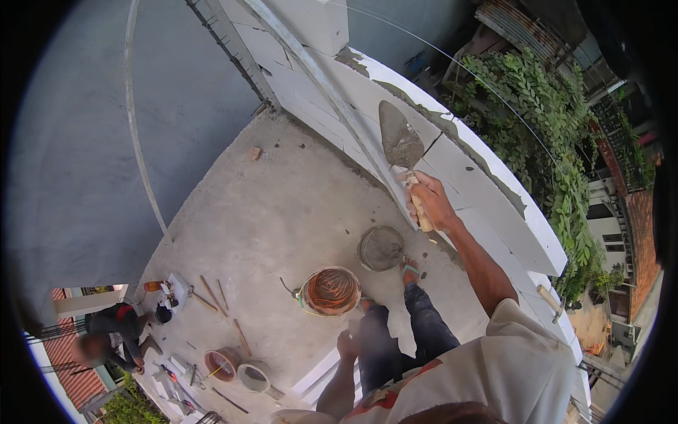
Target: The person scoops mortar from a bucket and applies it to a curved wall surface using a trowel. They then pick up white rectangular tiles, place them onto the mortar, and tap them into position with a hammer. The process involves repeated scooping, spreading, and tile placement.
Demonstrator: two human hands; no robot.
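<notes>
My right hand (432, 203) is closed around the wooden handle of a trowel (401, 138). Grey mortar coats the trowel's blade, which points away from me, up against the white block wall (452, 162). Wet mortar (487, 169) lies in a ragged band along the top of the wall's blocks. A long metal straightedge (339, 106) slants along the wall's inner side, close to the trowel. Down by my left knee, my left hand (347, 344) is closed, and its fingers hide whatever it may hold.
A bucket of mortar (381, 249) stands by my foot, beside a container with reddish contents (330, 291). Two more buckets, sticks and tools lie lower left, near a crouching person (116, 336). A hooked tool (551, 300) rests on the wall at right. Plants grow beyond it.
</notes>
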